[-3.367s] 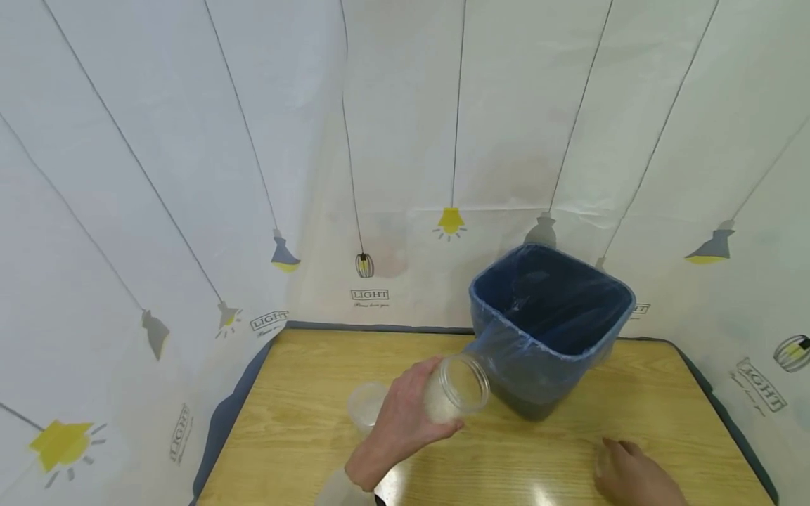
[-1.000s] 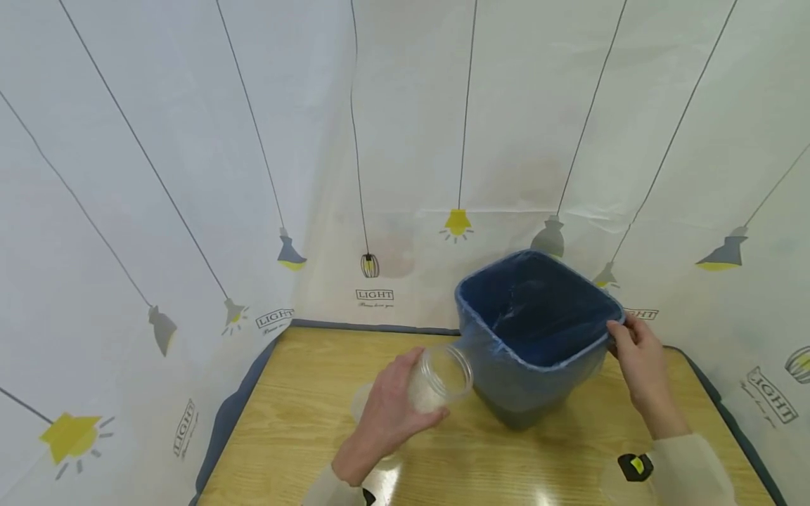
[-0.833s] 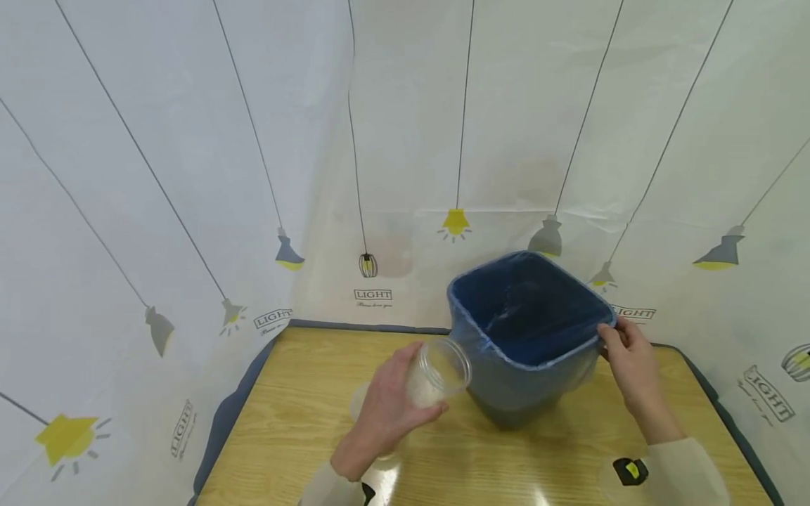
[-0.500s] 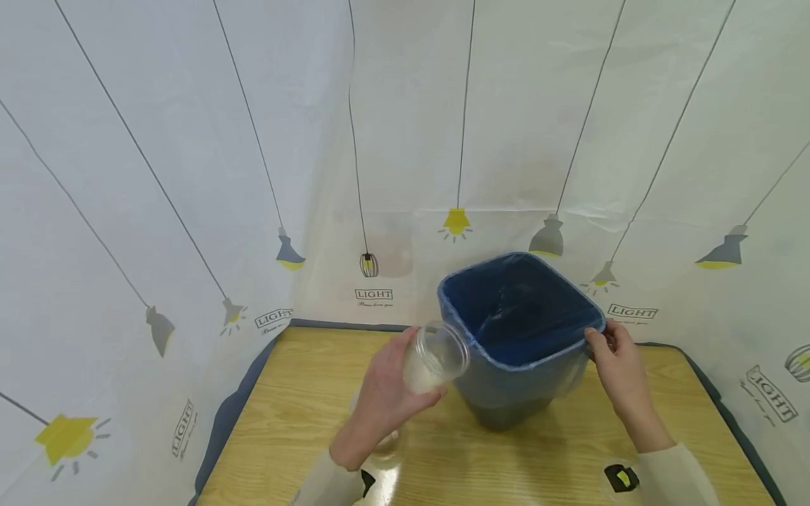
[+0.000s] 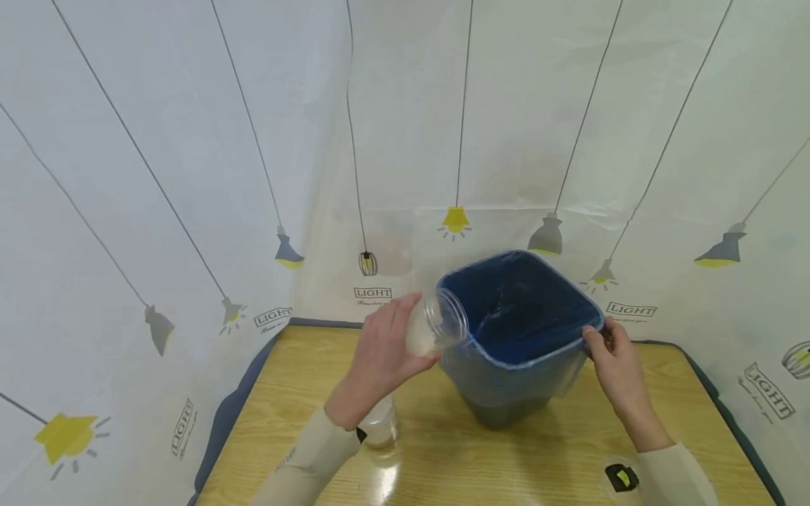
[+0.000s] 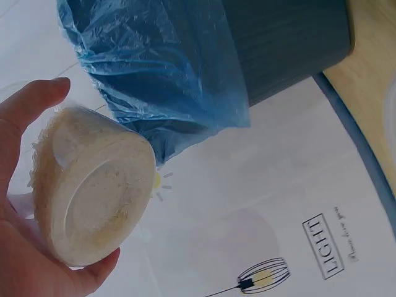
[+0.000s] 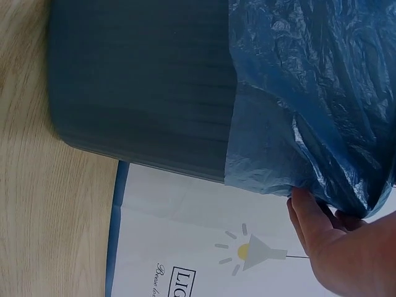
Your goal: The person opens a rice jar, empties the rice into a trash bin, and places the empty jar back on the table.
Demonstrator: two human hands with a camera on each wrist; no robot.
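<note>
A person's left hand (image 5: pixel 382 351) brings a clear, round plastic jar (image 5: pixel 435 325) up to a tall grey-blue plastic bin (image 5: pixel 506 413) just right of centre in the head view. The jar is tilted, its open mouth facing right and overlapping the bin's near-left rim; whether the two touch cannot be told. Half a second ago the jar sat lower in the frame, its mouth just outside that rim.

The fingers of the left hand are clamped around the jar's side. At right of centre, the right hand (image 5: pixel 616 358) pinches the bin's rim with thumb and fingers, over a translucent blue plastic bag (image 5: pixel 522 385) lining it. Some three seconds ago that hand was down at lower right, away from the bin, which has since shifted left in the frame.

The change appears to put the jar and bin in line for pouring, with the bin steadied. Pale, rice-like grains (image 6: pixel 102 192), seen through the jar's base in the left wrist view, are still inside; none is seen falling. A second clear container (image 5: pixel 380 424) stands on the light wooden table (image 5: pixel 285 393), lower centre.
</note>
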